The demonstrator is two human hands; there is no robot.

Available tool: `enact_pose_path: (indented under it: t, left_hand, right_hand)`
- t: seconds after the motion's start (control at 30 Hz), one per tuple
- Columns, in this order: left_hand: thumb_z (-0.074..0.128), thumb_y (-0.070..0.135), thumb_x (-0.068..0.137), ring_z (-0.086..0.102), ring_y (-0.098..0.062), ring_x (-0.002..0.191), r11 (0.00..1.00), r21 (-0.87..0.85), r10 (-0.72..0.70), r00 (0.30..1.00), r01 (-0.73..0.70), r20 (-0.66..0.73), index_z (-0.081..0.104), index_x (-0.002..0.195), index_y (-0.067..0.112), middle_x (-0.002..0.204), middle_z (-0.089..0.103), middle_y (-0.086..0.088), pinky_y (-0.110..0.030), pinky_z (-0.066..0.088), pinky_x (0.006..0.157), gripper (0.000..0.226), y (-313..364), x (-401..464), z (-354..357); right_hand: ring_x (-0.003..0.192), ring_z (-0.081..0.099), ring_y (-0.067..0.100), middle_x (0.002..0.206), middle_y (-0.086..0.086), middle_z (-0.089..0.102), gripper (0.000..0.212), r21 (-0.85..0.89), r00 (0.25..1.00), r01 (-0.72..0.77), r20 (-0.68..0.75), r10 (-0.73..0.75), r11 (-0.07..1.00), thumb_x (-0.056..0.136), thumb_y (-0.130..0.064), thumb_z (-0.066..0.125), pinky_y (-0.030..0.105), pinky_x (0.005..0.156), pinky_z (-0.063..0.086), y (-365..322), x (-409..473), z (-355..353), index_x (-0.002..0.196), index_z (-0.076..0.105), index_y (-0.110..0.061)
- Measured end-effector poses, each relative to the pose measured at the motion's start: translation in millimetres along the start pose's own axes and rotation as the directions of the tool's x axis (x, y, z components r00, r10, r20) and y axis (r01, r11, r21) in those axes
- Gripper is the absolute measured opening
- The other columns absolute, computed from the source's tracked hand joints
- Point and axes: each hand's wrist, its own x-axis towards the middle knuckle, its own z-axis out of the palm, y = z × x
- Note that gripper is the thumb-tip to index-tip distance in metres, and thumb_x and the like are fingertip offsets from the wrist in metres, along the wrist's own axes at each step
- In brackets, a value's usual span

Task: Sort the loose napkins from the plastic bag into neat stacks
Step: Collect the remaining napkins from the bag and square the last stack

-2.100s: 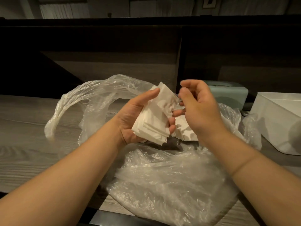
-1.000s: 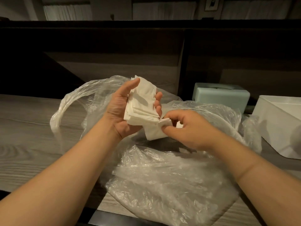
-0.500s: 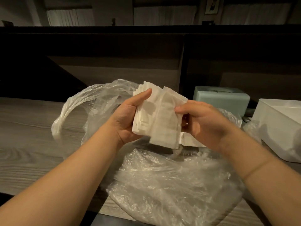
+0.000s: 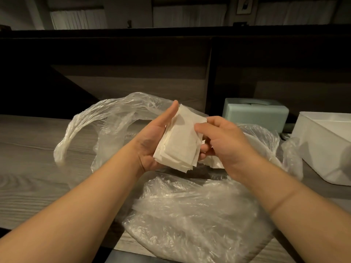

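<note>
At frame centre, left hand (image 4: 152, 149) is cupping the stack (image 4: 178, 143); right hand (image 4: 224, 141) is pinching its top napkin. Next: squaring edges.

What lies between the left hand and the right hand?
In the head view, a stack of white napkins lies between them: the left hand cradles it and the right hand pinches its right edge.

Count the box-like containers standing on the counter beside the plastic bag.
2. A pale green tissue box sits behind the plastic bag, and a white bin stands at the far right, partly cut off. Others may be hidden out of frame.
</note>
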Motion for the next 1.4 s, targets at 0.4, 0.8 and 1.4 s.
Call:
enact_pose_path:
  t: [0.4, 0.8, 1.4]
  left_hand:
    - [0.060, 0.054, 0.087, 0.073, -0.029, 0.088, 0.995, 0.089, 0.045, 0.999, -0.045, 0.001, 0.082, 0.102, 0.012, 0.106, 0.074, -0.015, -0.047, 0.060, 0.088, 0.049, -4, 1, 0]
    - [0.055, 0.056, 0.089, 0.072, -0.029, 0.084, 0.995, 0.102, 0.012, 0.997, -0.019, 0.073, 0.082, 0.102, 0.014, 0.099, 0.073, -0.013, -0.045, 0.061, 0.082, 0.052, -6, 0, 2]
    - [0.079, 0.048, 0.080, 0.069, -0.031, 0.094, 0.972, 0.234, -0.079, 0.955, 0.011, 0.286, 0.072, 0.123, 0.011, 0.112, 0.071, -0.017, -0.047, 0.056, 0.091, 0.057, -11, -5, 20]
  right_hand:
    - [0.103, 0.050, 0.008, 0.100, -0.023, 0.049, 0.021, -0.590, 0.863, 0.451, 0.096, -0.496, 0.670, 0.092, -0.043, 0.068, 0.048, 0.095, 0.050, 5, 2, -7, 0.111, 0.060, -0.039]
    - [0.070, 0.055, -0.009, 0.109, 0.001, 0.055, 0.006, -0.441, 0.870, 0.459, 0.046, -0.492, 0.771, 0.098, -0.025, 0.064, 0.008, 0.049, 0.046, 2, 3, -9, 0.092, 0.062, -0.024]
    - [0.070, 0.064, 0.011, 0.089, -0.001, 0.072, 0.027, -0.325, 0.903, 0.272, 0.411, -0.124, 0.906, 0.087, -0.011, 0.075, 0.024, 0.055, 0.048, -22, -8, -41, 0.112, 0.066, -0.017]
